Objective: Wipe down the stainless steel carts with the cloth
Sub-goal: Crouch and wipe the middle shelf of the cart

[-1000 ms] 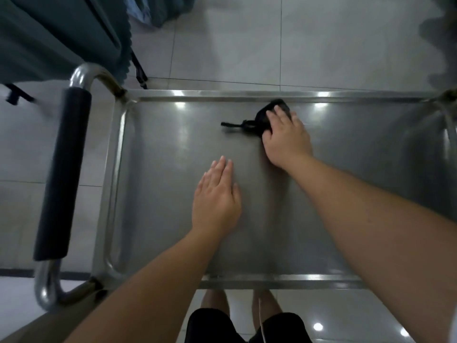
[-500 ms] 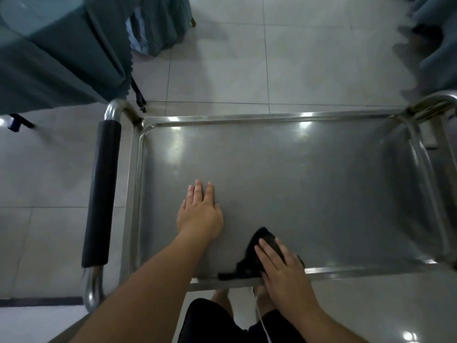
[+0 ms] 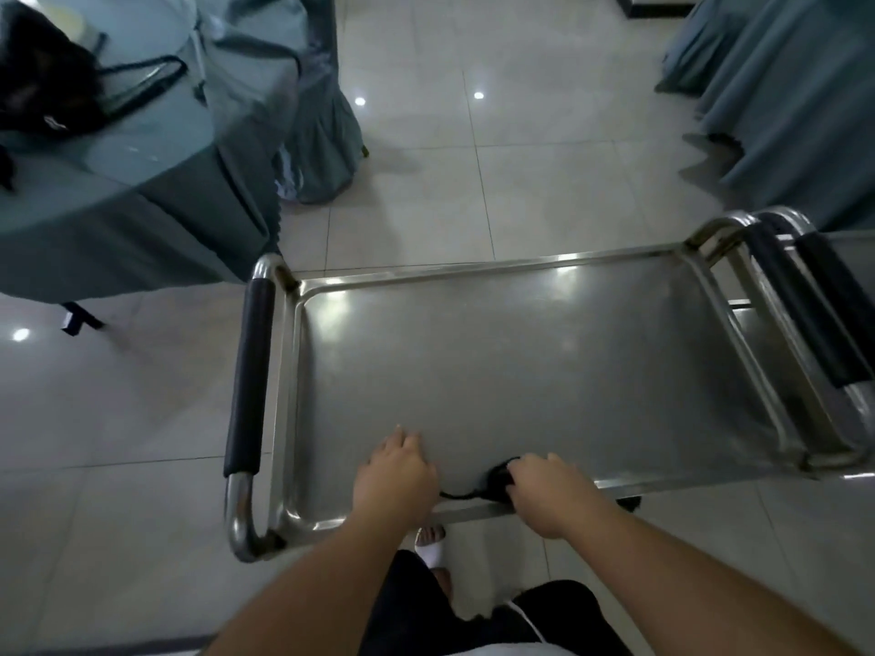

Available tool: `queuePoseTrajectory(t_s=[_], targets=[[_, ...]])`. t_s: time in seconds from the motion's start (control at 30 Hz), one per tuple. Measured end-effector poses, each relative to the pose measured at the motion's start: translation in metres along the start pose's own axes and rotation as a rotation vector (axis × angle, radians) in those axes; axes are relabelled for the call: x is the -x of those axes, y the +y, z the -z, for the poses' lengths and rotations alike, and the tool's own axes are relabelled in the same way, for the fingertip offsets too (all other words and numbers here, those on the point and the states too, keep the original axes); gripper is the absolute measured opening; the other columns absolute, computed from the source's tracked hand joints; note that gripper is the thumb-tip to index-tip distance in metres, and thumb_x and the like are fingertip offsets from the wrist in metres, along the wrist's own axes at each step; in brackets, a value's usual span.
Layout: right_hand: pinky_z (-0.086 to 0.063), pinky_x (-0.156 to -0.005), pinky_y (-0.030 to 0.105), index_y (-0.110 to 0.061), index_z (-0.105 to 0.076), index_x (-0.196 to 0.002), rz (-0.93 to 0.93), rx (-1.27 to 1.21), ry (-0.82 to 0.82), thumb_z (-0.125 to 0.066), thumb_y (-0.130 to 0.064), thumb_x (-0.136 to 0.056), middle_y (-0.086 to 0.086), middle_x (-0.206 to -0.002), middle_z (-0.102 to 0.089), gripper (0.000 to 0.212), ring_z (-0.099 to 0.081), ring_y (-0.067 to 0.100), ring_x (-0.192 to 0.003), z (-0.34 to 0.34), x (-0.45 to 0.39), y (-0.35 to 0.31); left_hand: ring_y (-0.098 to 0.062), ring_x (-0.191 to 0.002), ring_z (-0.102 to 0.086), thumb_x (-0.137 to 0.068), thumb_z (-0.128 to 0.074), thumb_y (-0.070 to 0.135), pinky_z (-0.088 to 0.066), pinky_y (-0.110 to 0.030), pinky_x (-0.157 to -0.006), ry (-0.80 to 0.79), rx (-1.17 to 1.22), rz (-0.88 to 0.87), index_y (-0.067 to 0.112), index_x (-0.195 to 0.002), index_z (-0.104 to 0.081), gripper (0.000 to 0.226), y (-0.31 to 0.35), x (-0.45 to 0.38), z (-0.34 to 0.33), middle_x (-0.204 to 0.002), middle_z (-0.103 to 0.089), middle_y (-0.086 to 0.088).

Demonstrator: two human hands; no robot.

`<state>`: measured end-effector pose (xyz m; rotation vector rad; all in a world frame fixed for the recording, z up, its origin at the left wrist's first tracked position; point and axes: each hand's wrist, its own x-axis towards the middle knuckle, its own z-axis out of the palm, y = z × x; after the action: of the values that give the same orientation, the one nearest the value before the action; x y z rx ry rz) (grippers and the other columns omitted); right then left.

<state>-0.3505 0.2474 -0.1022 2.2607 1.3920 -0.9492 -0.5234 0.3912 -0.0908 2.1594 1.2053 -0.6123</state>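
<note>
Floor point(image 3: 473, 182): pale glossy tiles fill the top centre and the left of the frame, with small light reflections.
Draped table point(image 3: 118, 182): upper left, covered in grey-green cloth; a dark bag point(image 3: 42, 87) with thin straps lies on it at the top left corner.
Draped furniture point(image 3: 781, 111): upper right, in the same grey-green fabric hanging to the floor.
Cart point(image 3: 521, 362): stainless steel tray top with a raised rim, centre to right of the frame; a tubular handle with a black grip point(image 3: 248, 376) runs along its left end.
Second cart point(image 3: 833, 324): partly seen at the right edge, just beside the first, with black-gripped handles of its own.
Left hand point(image 3: 395, 475): lower centre, palm down on the tray near the rim nearest the camera, fingers fairly straight and resting on the steel, holding nothing.
Right hand point(image 3: 549, 490): just right of the left hand, at the near rim, fingers curled over the cloth and gripping it.
Cloth point(image 3: 497, 480): small, black, bunched under the right hand on the near edge of the tray; a thin dark strand trails left from it toward the left hand.
Person: dark shorts and a white sandal point(image 3: 431, 544) at the bottom centre, below the cart's near rim.
</note>
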Motion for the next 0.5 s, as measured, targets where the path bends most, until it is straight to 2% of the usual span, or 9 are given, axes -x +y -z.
queuePoseTrajectory(t_s=[0.2,0.33,0.5], targets=[[-0.053,-0.096,0.044,-0.013,-0.064,-0.124,-0.052,-0.07,0.019,-0.044,-0.038,-0.106,0.014,-0.132,-0.064,0.036,-0.061,0.038,-0.121,0.005,0.029,0.017,-0.029,-0.151,-0.036,-0.108,-0.04,0.037,-0.035,-0.043,-0.117,0.077,0.027,0.004,0.022,-0.156,-0.042,0.051,0.028,0.053,-0.021,-0.168,-0.034,-0.004],[-0.054,-0.097,0.043,-0.013,-0.064,-0.126,-0.048,-0.09,0.026,-0.045,-0.037,-0.106,0.015,-0.133,-0.065,0.037,-0.063,0.038,-0.119,-0.004,0.064,0.027,-0.028,-0.15,-0.037,-0.109,-0.037,0.033,-0.036,-0.044,-0.116,0.069,-0.031,-0.002,0.015,-0.151,-0.05,0.047,0.044,0.094,-0.051,-0.164,-0.038,-0.007],[-0.054,-0.097,0.045,-0.012,-0.062,-0.129,0.006,-0.116,0.019,-0.044,-0.039,-0.109,0.014,-0.132,-0.064,0.038,-0.063,0.035,-0.116,-0.044,0.116,0.04,-0.03,-0.143,-0.043,-0.109,-0.037,0.039,-0.04,-0.046,-0.111,0.088,0.015,0.017,0.019,-0.153,-0.044,0.049,0.064,0.151,-0.098,-0.159,-0.043,-0.004]])
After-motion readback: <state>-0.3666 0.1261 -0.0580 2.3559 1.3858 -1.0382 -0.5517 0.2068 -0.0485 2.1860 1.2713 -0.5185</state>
